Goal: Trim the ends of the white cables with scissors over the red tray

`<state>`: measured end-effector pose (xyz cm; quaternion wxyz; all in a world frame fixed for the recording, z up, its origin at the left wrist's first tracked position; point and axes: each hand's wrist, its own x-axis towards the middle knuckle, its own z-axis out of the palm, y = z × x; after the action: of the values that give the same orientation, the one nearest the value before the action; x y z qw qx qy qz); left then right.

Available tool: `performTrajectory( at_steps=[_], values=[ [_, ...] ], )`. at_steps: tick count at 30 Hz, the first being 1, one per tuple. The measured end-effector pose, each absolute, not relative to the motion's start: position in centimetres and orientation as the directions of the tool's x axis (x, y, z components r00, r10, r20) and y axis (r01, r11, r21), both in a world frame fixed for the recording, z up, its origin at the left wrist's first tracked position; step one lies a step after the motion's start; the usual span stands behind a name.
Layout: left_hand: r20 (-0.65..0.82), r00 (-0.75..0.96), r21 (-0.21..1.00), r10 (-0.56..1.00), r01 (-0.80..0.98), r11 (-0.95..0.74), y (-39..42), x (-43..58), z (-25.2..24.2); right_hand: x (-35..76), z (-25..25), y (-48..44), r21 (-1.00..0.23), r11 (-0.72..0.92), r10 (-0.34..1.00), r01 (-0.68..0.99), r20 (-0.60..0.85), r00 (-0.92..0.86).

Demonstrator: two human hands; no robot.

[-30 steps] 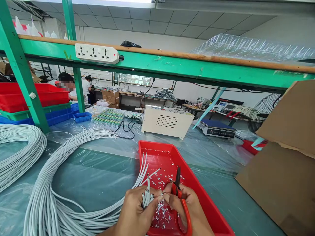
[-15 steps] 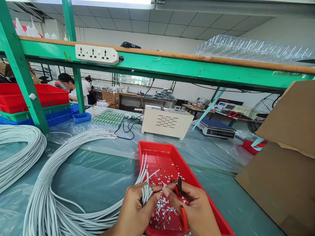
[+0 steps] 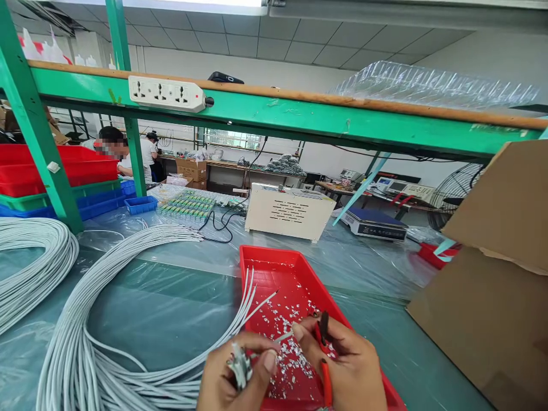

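Observation:
My left hand (image 3: pixel 242 368) is closed around several white cables (image 3: pixel 241 365), their ends poking up from the fist. Its thumb and forefinger pinch one cable, which stretches across to the fingertips of my right hand (image 3: pixel 342 359). That hand also keeps a pair of red-handled pliers (image 3: pixel 326 379) in its palm; the jaws are mostly hidden. Both hands are over a red tray (image 3: pixel 306 268) scattered with small white and silvery scraps (image 3: pixel 291 365). From my left hand the cables run back into a large looped bundle (image 3: pixel 81 319) on the table.
A second cable coil (image 3: pixel 38 274) lies at the far left. Behind the tray stand a cream metal box (image 3: pixel 289 214) and a scale (image 3: pixel 372 222). A cardboard box (image 3: pixel 479 308) borders the right side. A green shelf beam (image 3: pixel 299 120) crosses overhead. Two people are in the background.
My hands have moved slightly apart, the right one shifting right with the pliers. A longer length of cable shows between them, and the bundle in my left hand has tilted.

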<state>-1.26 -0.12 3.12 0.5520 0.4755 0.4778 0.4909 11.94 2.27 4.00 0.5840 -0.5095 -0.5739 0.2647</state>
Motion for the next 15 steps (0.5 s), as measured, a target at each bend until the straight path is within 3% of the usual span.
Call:
performTrajectory(
  at_steps=[3, 6, 11, 15],
  values=[
    [-0.039, -0.009, 0.986, 0.999, -0.162, 0.037, 0.1, -1.1, 3.2, 11.7, 4.3, 1.8, -0.874, 0.376, 0.867, 0.309, 0.449, 0.216],
    [-0.027, 0.028, 0.980, 0.999, -0.196, 0.032, 0.7, -0.8, 2.8, 11.8, 4.2, 1.7, -0.879, 0.376, 0.880, 0.294, 0.438, 0.185],
    [0.109, 0.164, 0.982, 0.980, -0.169, -0.081, 2.0, -2.2, 3.6, 12.1, 3.7, 2.6, -0.995, 0.097, 0.995, -0.034, 0.096, 0.041],
    [0.197, 0.286, 0.979, 0.938, -0.012, -0.202, 3.0, -3.7, 4.7, 11.1, 3.5, 2.6, -0.942, -0.119, 0.993, -0.312, -0.109, -0.050]
  ],
)
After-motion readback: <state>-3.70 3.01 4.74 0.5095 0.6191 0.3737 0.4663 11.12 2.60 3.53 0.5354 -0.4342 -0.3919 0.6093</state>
